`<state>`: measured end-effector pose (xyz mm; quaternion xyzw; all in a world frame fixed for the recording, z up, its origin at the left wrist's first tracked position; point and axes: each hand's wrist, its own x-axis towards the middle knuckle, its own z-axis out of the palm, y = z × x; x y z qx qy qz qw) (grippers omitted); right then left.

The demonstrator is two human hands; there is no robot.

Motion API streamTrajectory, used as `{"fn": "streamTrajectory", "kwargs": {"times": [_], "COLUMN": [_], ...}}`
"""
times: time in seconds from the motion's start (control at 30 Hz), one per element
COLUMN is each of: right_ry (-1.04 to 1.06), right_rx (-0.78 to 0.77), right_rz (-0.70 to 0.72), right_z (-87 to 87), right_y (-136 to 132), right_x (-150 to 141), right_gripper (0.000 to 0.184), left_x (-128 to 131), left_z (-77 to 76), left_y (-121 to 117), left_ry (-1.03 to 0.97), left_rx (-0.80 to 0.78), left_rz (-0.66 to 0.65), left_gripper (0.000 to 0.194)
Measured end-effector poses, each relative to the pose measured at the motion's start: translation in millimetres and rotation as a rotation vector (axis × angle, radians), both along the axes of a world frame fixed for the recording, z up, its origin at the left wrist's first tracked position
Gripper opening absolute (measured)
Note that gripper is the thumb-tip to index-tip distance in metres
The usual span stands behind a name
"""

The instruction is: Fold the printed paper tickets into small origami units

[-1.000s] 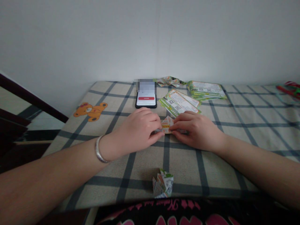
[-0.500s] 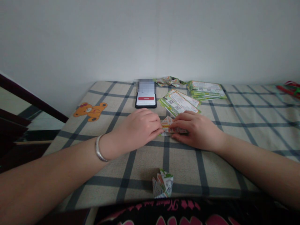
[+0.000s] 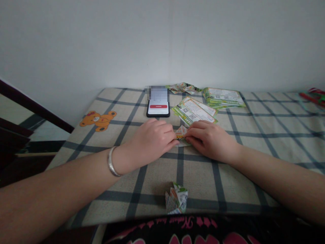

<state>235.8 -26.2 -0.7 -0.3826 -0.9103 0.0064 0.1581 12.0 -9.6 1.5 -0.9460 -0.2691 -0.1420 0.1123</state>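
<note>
My left hand [image 3: 151,140], with a silver bracelet on its wrist, and my right hand [image 3: 209,139] meet over a small folded printed paper [image 3: 181,133] lying on the checked tablecloth [image 3: 254,149]. Both hands pinch the paper with curled fingers, and most of it is hidden under them. A finished folded paper piece [image 3: 176,201] stands upright near the table's front edge, apart from both hands.
A phone [image 3: 158,103] with a lit screen lies at the back beside loose green flyers [image 3: 194,112], a flyer stack [image 3: 222,96] and a crumpled paper [image 3: 183,88]. A bear print [image 3: 98,119] marks the cloth at left. Red-green items [image 3: 315,96] lie far right.
Both hands have shifted slightly closer together over the folded paper, and less of it shows between the fingers now. Everything else on the table is unmoved.
</note>
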Motion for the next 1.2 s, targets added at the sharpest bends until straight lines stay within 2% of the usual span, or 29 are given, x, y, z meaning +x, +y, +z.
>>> {"fn": "streamTrajectory", "kwargs": {"times": [0.37, 0.5, 0.7, 0.93, 1.2], "right_ry": [0.109, 0.094, 0.088, 0.117, 0.124], "right_rx": [-0.061, -0.083, -0.106, -0.172, -0.368], "right_rz": [-0.065, -0.131, -0.145, -0.172, -0.274], "right_z": [-2.4, -3.1, -2.1, -1.0, 7.5], "right_y": [3.5, 3.4, 3.6, 4.0, 7.2], "right_x": [1.7, 3.3, 3.4, 7.6, 16.9], "right_gripper": [0.015, 0.014, 0.013, 0.012, 0.014], "left_x": [3.0, 3.7, 5.2, 5.4, 5.7], "left_z": [-4.5, -3.7, -3.8, -4.2, -3.5], "left_y": [7.3, 8.9, 11.8, 12.8, 11.8], "left_ry": [-0.131, -0.139, -0.165, -0.144, -0.141], "left_rx": [-0.200, -0.290, -0.356, -0.352, -0.360], "left_rz": [0.083, 0.126, 0.128, 0.138, 0.139], "left_gripper": [0.020, 0.020, 0.016, 0.016, 0.016]}}
